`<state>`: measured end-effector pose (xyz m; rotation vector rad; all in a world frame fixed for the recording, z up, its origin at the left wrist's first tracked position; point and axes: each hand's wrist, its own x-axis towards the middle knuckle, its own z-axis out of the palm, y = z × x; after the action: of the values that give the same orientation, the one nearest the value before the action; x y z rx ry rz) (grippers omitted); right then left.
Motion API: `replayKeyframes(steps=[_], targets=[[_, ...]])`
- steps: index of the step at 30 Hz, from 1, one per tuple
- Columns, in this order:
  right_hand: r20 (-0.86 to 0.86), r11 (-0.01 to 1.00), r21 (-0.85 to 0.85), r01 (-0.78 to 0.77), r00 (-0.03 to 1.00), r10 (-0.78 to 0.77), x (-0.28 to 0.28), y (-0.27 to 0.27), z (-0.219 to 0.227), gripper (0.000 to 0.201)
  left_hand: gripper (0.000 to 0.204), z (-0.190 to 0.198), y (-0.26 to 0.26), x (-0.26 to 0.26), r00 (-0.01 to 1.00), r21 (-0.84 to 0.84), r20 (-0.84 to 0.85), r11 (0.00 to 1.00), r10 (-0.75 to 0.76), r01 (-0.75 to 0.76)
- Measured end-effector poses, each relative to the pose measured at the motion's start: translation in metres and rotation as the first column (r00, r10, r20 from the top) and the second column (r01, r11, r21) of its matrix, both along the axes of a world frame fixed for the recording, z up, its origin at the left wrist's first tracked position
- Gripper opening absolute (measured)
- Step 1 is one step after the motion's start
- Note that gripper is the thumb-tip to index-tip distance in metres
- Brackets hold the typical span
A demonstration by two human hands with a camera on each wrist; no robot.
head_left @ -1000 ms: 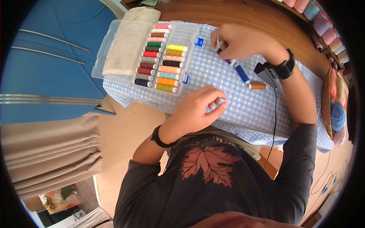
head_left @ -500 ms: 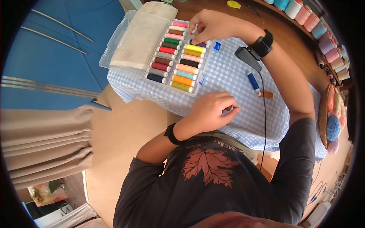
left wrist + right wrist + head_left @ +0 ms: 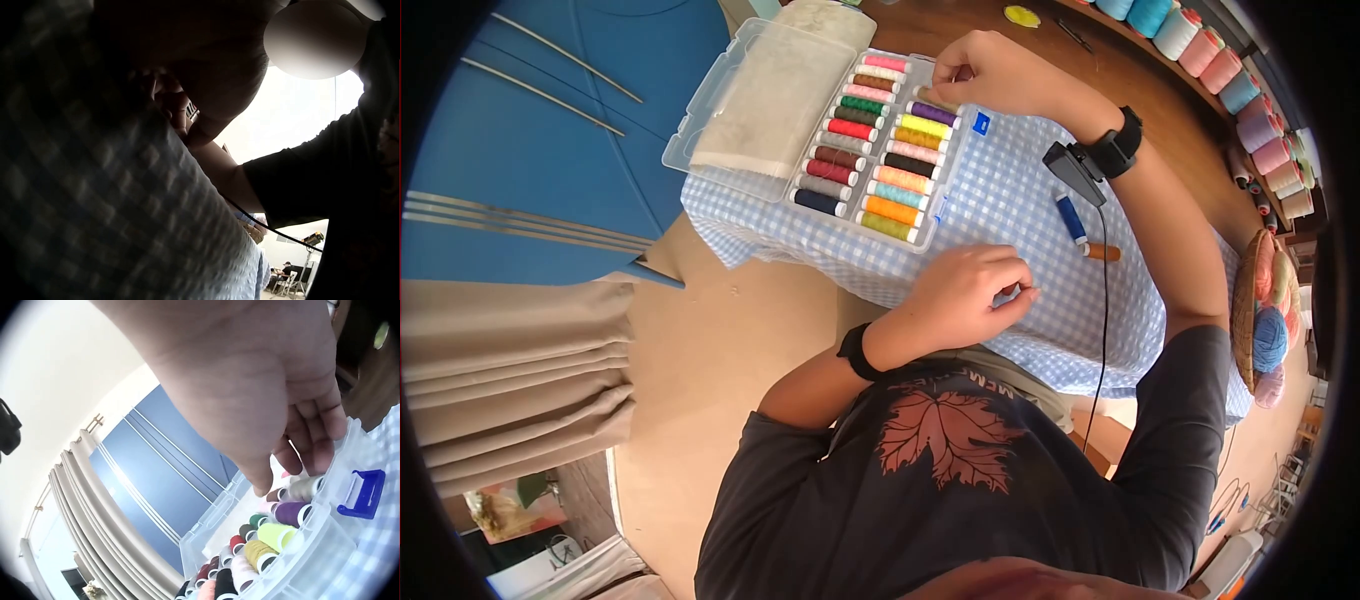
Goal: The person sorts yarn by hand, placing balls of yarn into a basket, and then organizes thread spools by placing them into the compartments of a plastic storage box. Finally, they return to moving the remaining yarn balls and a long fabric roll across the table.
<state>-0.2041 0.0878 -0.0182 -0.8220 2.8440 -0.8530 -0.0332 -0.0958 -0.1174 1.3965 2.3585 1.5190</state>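
My right hand (image 3: pixel 992 76) is over the far end of the clear plastic thread box (image 3: pixel 918 240), its fingertips right by a tan thread spool (image 3: pixel 938 98) lying in it. In the right wrist view, thumb and fingers (image 3: pixel 322 464) bend down apart, with no spool visible between them. Below the tan spool lies a purple spool (image 3: pixel 935 114), then yellow and other colours. Two columns of spools fill the box. My left hand (image 3: pixel 970 297) rests at the near table edge, fingers loosely curled, holding nothing. Its wrist view is dark.
A blue spool (image 3: pixel 1071 218) and a brown spool (image 3: pixel 1102 252) lie on the checked cloth (image 3: pixel 1010 190). A black cable (image 3: pixel 1103 320) runs down from the right wrist camera. A yarn basket (image 3: pixel 1246 320) stands at the right, and thread cones (image 3: pixel 1220 66) line the back shelf.
My right hand carried the purple and tan spools from the cloth leftward into the box, and its fingers have come off the purple one. My left hand stays near the table edge.
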Motion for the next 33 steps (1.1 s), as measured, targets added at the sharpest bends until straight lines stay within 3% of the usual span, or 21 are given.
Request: replayKeyframes(steps=[3, 7, 9, 10, 12, 15, 17, 18, 19, 21, 22, 24, 25, 27, 30, 33], targets=[[-0.088, 0.989, -0.073, -0.128, 0.989, 0.121, 0.0, 0.016, -0.015, 0.022, 0.018, 0.0, 0.002, 0.001, 1.0, 0.012, 0.006, 1.0, -0.009, 0.009], [-0.185, 0.97, -0.22, -0.106, 0.981, 0.066, 0.02, 0.036, -0.014, 0.023, 0.017, 0.002, 0.003, 0.002, 0.999, -0.007, 0.039, 1.0, -0.002, 0.003], [-0.055, 0.994, -0.074, 0.085, 0.995, -0.089, 0.043, 0.047, 0.009, 0.024, 0.017, 0.004, 0.003, 0.003, 0.999, 0.013, 0.041, 1.0, -0.007, 0.007], [-0.064, 0.993, -0.075, 0.096, 0.993, -0.101, 0.051, 0.055, 0.01, 0.024, 0.015, 0.008, 0.002, 0.004, 0.998, -0.016, 0.065, 1.0, -0.009, 0.01], [-0.085, 0.987, 0.136, 0.092, 0.993, -0.081, 0.062, 0.074, 0.011, 0.021, 0.014, 0.017, 0.006, 0.006, 0.997, -0.05, 0.069, 0.998, -0.023, 0.026], [-0.018, 0.971, 0.212, 0.114, 0.994, -0.112, 0.073, 0.091, 0.02, 0.017, 0.014, 0.031, 0.021, 0.013, 0.995, -0.117, 0.087, 0.991, -0.049, 0.059], [0.049, 0.958, 0.218, 0.189, 0.978, -0.204, 0.074, 0.102, 0.025, 0.016, 0.03, 0.041, 0.039, 0.018, 0.993, -0.121, -0.085, 0.99, -0.087, 0.076], [0.114, 0.939, 0.236, 0.251, 0.952, -0.283, 0.073, 0.108, 0.026, 0.015, 0.042, 0.048, 0.046, 0.019, 0.99, -0.256, -0.052, 0.96, -0.132, 0.114], [0.113, 0.939, 0.232, 0.255, 0.951, -0.286, 0.071, 0.113, 0.023, 0.015, 0.042, 0.047, 0.054, 0.02, 0.989, -0.26, -0.053, 0.958, -0.136, 0.118], [0.028, 0.957, 0.29, 0.019, 0.999, -0.028, 0.068, 0.12, 0.014, 0.017, 0.042, 0.046, 0.071, 0.021, 0.97, -0.288, -0.174, 0.951, -0.17, 0.115], [0.027, 0.958, 0.287, 0.017, 0.999, -0.025, 0.069, 0.117, 0.015, 0.017, 0.042, 0.044, 0.077, 0.021, 0.97, -0.291, -0.174, 0.95, -0.168, 0.112], [0.466, 0.975, 0.218, -0.039, 0.882, -0.069, 0.072, 0.101, 0.016, 0.024, 0.039, 0.042, 0.087, 0.021, 0.965, -0.476, -0.213, 0.879, -0.156, 0.037], [0.461, 0.977, 0.21, -0.037, 0.885, -0.065, 0.072, 0.096, 0.015, 0.024, 0.039, 0.04, 0.093, 0.021, 0.963, -0.483, -0.218, 0.875, -0.157, 0.034], [0.497, 0.933, 0.357, -0.048, 0.855, -0.146, 0.07, 0.086, 0.005, 0.03, 0.033, 0.036, 0.099, 0.021, 0.95, -0.501, -0.269, 0.865, -0.16, 0.004], [0.577, 0.967, 0.243, -0.082, 0.813, -0.076, 0.063, 0.086, -0.011, 0.032, 0.022, 0.033, 0.094, 0.022, 0.941, -0.465, -0.296, 0.885, -0.163, 0.007], [0.608, 0.975, 0.207, -0.084, 0.792, -0.061, 0.061, 0.085, -0.014, 0.031, 0.017, 0.063, 0.069, 0.024, 0.968, -0.357, -0.207, 0.932, -0.14, 0.058]])
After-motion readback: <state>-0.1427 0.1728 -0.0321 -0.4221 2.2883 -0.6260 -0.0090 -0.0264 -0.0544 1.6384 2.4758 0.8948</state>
